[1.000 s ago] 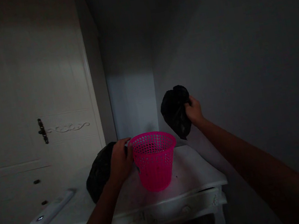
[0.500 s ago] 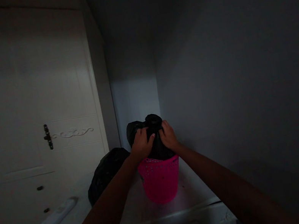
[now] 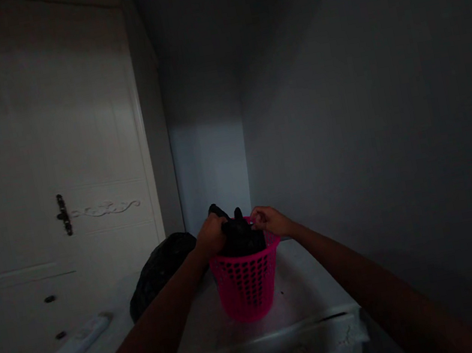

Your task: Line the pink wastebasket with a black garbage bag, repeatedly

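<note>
A black plastic bag [image 3: 244, 241] sits down inside a pink perforated basket [image 3: 247, 287], its bunched top sticking up above the rim. My left hand [image 3: 212, 234] is closed on the bag's gathered left side, over the basket's left edge. At the back right rim, my right hand [image 3: 272, 220] has its fingers bent and pinched together beside the bag. What those fingertips hold, if anything, is too dark to make out.
The basket stands on a white table [image 3: 300, 296]. Left of it lies another full black bag [image 3: 161, 269], partly behind my left forearm. A white power strip [image 3: 70, 352] rests at the table's left. A white wardrobe [image 3: 91, 135] and grey wall [image 3: 345, 121] flank the table.
The black bag has gone down into the basket, and its dark bulk now shows through the holes. My hands have moved lower and further apart. The view has shifted slightly right.
</note>
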Demonstrator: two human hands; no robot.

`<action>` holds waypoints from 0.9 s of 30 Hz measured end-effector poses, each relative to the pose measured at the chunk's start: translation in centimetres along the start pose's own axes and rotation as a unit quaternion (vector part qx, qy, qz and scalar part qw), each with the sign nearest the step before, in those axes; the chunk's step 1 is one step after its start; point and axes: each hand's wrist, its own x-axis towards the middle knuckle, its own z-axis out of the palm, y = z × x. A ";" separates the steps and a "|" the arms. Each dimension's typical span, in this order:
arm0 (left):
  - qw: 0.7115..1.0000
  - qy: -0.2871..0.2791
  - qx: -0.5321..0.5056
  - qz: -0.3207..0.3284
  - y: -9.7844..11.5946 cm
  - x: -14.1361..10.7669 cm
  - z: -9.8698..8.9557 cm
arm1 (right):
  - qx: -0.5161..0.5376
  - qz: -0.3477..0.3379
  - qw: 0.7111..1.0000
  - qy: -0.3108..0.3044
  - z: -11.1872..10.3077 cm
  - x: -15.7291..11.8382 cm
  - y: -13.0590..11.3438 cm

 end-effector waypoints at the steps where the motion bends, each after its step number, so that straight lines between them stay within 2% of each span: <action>1: 1.000 -0.003 -0.005 0.000 -0.2 -0.1 0.1 | -0.018 -0.008 1.000 0.001 -0.2 -0.3 0.1; 6: 0.998 -0.042 -0.050 0.011 -0.3 0.2 0.3 | -0.127 -0.047 0.990 0.045 -0.6 -1.3 -0.2; 11: 0.977 -0.046 -0.187 0.087 1.8 1.1 0.4 | -0.110 -0.067 0.988 0.080 0.3 -1.0 -1.5; 14: 0.980 -0.089 -0.146 0.100 2.2 1.2 0.3 | -0.132 -0.078 0.984 0.090 0.6 -0.9 -1.8; 17: 0.993 -0.058 -0.065 0.077 1.3 0.9 -0.2 | -0.185 -0.055 0.976 0.100 -0.2 -1.5 -0.8; 20: 0.998 -0.007 -0.056 0.005 0.1 0.5 -0.7 | -0.207 0.006 0.971 0.117 -1.2 -2.5 0.5; 22: 0.996 -0.020 -0.086 -0.034 -0.1 0.5 -0.7 | -0.187 0.035 0.973 0.133 -1.1 -2.8 0.7; 24: 0.991 -0.060 -0.113 -0.040 0.4 0.7 -0.3 | -0.141 0.047 0.980 0.135 -0.2 -2.6 -0.1; 26: 0.990 -0.071 -0.114 -0.029 1.4 1.0 0.2 | -0.072 0.039 0.991 0.104 1.2 -2.2 -1.6; 27: 0.992 -0.054 -0.108 -0.022 1.9 1.2 0.4 | -0.036 0.031 0.996 0.081 1.8 -2.0 -2.4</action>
